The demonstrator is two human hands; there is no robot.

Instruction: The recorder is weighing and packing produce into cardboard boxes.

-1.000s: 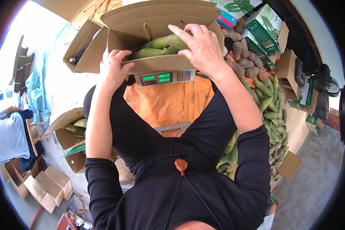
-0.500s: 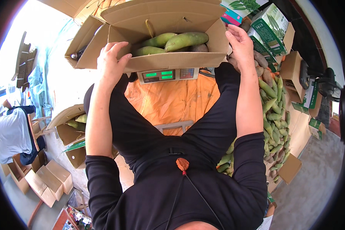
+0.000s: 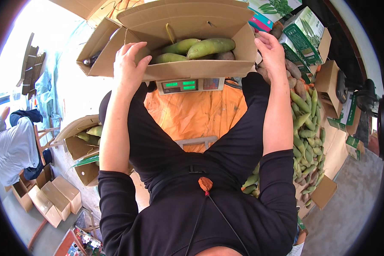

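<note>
An open cardboard box [image 3: 187, 69] holds several long, plump green gourd-like vegetables [image 3: 211, 48] and a brownish one [image 3: 226, 56] partly hidden behind them. Under the box's front wall, the panel of an electronic scale [image 3: 191, 85] shows, its display lit green; its platform is hidden. At the box's front left corner, my left hand [image 3: 129, 64] grips the rim, thumb and fingers reaching over the cardboard. My right hand [image 3: 272, 54] stands at the right end with fingers loosely bent and apart. It holds nothing I can see; whether its fingertips touch the box, I cannot tell.
An orange sheet [image 3: 192, 113] lies between my legs. To the right is a heap of green vegetables [image 3: 307, 141] with brown tubers, near printed green cartons [image 3: 305, 36] and a black fan [image 3: 367, 96]. A person in a grey shirt [image 3: 15, 147] and small cartons [image 3: 55, 200] are at left.
The whole view has shifted slightly. My hands keep nearly the same places at the box, which still sits over the scale. The person at left has changed posture.
</note>
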